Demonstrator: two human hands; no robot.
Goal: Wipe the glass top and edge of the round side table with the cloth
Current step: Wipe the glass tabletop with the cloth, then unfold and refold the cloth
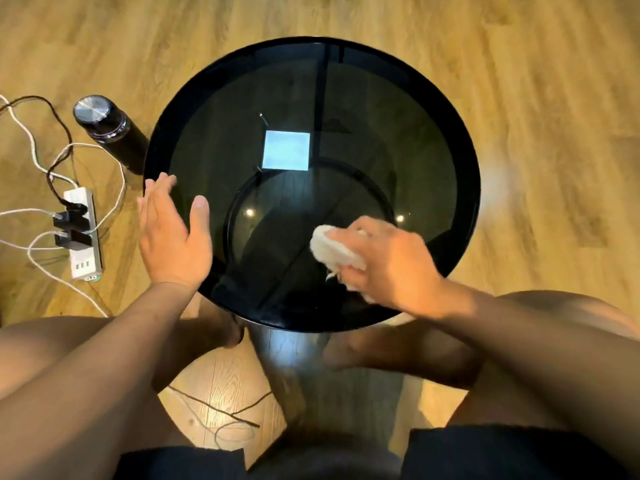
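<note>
While I sit over the round worktop [450, 140], my right hand [388, 261] is curled around the bunched white cloth [334, 249], my grip pinching it against the dark glass top [214, 143] in the near-right part of the circle. The cloth's free end pokes out to the left of my fingers, and a frayed bit trails below them. My left hand [171, 233] is flat and spread, its grip holding nothing; it lies over the left edge of the glass, fingers pointing away from me and the thumb reaching inward across the surface. Whether the palm presses the rim or only floats above it I cannot tell.

The glass is smoky and see-through, with a black rim all round. A bright square reflection [286, 150] sits near its middle, and two small light spots shine closer to me. Through the glass I see the lower ring of the stand.

On the wooden floor [554, 81] to the left stands a dark bottle [104, 126] with a metal cap, just beside the worktop's edge. Further left lies a white power strip [83, 233] with black plugs and white and dark cables [31, 140] looping around it. My bare knees frame the bottom of the view.
</note>
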